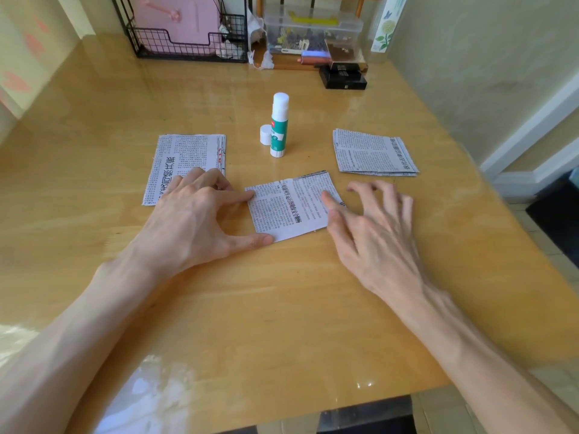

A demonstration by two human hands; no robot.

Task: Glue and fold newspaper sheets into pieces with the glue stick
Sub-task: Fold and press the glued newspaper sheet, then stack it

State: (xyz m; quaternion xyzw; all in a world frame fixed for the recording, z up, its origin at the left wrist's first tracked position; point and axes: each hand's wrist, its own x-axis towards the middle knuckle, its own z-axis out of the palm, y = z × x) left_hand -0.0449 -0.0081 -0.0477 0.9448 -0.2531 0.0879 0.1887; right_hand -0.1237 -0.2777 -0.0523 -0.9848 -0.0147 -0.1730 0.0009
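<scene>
We look down on a wooden table (282, 308) that fills most of the view. A black wire rack (188, 48) with something pink in it stands at the far edge. The clutter in the clear box (313, 29) beside it is too small for us to make out.

Our left hand (194, 220) lies flat and spread. Its index fingertip and thumb tip press on the left edge of the folded newspaper piece (288, 208), and it grips nothing. Our right hand (372, 227) is also spread wide. Its thumb rests on the right part of the same piece, and its 4 fingers arch, tips down near the table just right of the paper. It pinches nothing.

Of the 2 newspaper stacks, the left stack (185, 155) is partly hidden under our left hand. The right stack (369, 153) lies well apart from both hands, its edges slightly fanned. We cannot count the sheets in either.

The folded piece lies flat at the centre, between our hands. It is turned a little askew, with a crease line across its print.

The glue stick (278, 126) stands upright beyond it, uncapped, with its white glue showing. Its white cap (265, 134) stands just beside it on the left.
</scene>
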